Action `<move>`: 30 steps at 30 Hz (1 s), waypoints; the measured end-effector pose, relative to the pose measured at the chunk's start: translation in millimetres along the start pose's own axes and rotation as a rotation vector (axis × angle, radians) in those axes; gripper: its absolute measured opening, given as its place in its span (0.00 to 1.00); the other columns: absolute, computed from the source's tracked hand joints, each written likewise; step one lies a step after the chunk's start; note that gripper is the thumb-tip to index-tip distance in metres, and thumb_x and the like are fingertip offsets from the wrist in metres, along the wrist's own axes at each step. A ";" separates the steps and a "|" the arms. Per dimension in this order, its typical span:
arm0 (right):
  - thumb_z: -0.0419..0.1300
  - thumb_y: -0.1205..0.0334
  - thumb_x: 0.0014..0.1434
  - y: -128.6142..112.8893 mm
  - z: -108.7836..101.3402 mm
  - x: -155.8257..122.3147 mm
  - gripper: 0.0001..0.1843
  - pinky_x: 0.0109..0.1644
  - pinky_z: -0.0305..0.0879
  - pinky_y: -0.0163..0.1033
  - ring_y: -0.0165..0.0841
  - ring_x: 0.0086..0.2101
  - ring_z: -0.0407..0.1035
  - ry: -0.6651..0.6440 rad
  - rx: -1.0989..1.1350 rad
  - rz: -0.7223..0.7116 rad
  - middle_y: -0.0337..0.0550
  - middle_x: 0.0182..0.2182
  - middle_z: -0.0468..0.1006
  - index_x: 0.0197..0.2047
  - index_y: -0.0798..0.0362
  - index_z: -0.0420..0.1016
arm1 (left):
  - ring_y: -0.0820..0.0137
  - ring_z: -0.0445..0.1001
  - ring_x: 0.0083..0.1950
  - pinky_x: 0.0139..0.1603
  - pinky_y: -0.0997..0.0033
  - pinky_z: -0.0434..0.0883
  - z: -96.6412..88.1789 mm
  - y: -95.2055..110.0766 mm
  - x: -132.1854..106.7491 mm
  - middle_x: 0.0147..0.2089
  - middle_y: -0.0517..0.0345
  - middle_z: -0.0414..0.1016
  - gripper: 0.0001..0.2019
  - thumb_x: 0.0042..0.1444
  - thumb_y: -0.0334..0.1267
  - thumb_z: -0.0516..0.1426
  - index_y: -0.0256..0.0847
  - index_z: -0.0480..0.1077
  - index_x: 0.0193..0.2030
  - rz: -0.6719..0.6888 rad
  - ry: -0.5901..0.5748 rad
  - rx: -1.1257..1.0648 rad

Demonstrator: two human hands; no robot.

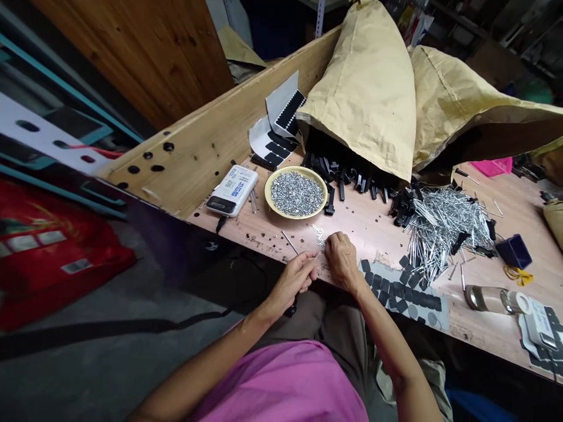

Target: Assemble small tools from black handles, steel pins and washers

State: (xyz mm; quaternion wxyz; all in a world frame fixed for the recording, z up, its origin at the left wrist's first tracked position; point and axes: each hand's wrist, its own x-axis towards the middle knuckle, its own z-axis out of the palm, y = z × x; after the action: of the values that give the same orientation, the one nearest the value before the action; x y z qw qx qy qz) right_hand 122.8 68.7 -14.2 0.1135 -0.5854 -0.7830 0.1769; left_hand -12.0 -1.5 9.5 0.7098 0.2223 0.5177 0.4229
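Note:
My left hand (294,280) is pinched around a thin metal pin (316,255) just above the wooden table top (365,234). My right hand (342,261) is next to it, with its fingers curled down and their tips partly hidden. A small scatter of silver washers (318,234) lies just beyond my hands. A loose metal rod (290,242) lies by my left fingers. Farther back, a yellow plate (295,170) holds a heap of small silver nuts (296,193). A sheet of black rubber pads (402,293) lies by my right wrist.
Black plastic parts (343,176) spill from a tan paper sack (360,94) onto the table. A heap of metal rods (444,231) lies to the right. A white box (231,189), a glass bottle (495,299) and a blue container (514,252) also stand there. A raised wooden board (197,158) runs along the back.

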 end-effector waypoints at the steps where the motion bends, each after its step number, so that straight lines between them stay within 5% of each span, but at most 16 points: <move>1: 0.52 0.70 0.56 1.0 1.8 -1.4 0.06 0.38 0.62 0.38 0.35 0.34 0.67 0.044 0.131 0.027 0.44 0.32 0.74 0.30 0.51 0.67 | 0.85 0.50 0.14 0.15 0.81 0.43 0.3 0.6 1.0 0.20 0.71 0.62 0.24 0.42 0.51 0.61 0.37 0.68 0.42 0.014 -0.005 -0.007; 5: 0.57 0.61 0.52 0.0 0.3 -15.6 0.04 0.32 0.66 0.36 0.30 0.26 0.67 0.154 0.761 0.216 0.36 0.26 0.71 0.30 0.50 0.64 | 0.85 0.49 0.15 0.16 0.80 0.42 3.0 1.6 2.8 0.20 0.69 0.63 0.27 0.42 0.53 0.62 0.35 0.69 0.44 0.021 -0.062 -0.014; 9: 0.65 0.55 0.47 -8.2 -10.0 -32.4 0.14 0.35 0.70 0.37 0.31 0.30 0.72 0.236 1.028 0.327 0.38 0.29 0.76 0.32 0.50 0.65 | 0.85 0.49 0.15 0.16 0.79 0.43 7.6 1.1 3.0 0.21 0.68 0.63 0.29 0.44 0.54 0.62 0.33 0.70 0.46 0.013 -0.140 -0.003; 24: 0.63 0.57 0.50 -9.4 -13.3 -47.8 0.11 0.37 0.74 0.38 0.32 0.29 0.76 0.324 1.012 0.290 0.40 0.30 0.81 0.34 0.49 0.65 | 0.85 0.51 0.16 0.17 0.79 0.45 14.5 -1.1 4.0 0.20 0.67 0.63 0.29 0.44 0.54 0.62 0.31 0.73 0.47 0.059 -0.157 0.052; 30: 0.59 0.58 0.55 -5.4 -7.0 -55.8 0.06 0.39 0.74 0.40 0.33 0.32 0.76 0.416 0.798 0.181 0.41 0.31 0.81 0.35 0.49 0.68 | 0.85 0.49 0.15 0.16 0.79 0.42 16.0 -1.2 7.5 0.21 0.67 0.63 0.31 0.43 0.54 0.63 0.30 0.72 0.48 0.008 -0.194 0.015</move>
State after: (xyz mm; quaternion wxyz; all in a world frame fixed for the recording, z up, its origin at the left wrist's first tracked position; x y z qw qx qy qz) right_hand 136.9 15.0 -4.0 0.4692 -0.5848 -0.5599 0.3526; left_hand 4.0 6.1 10.4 0.7532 0.2696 0.4487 0.3983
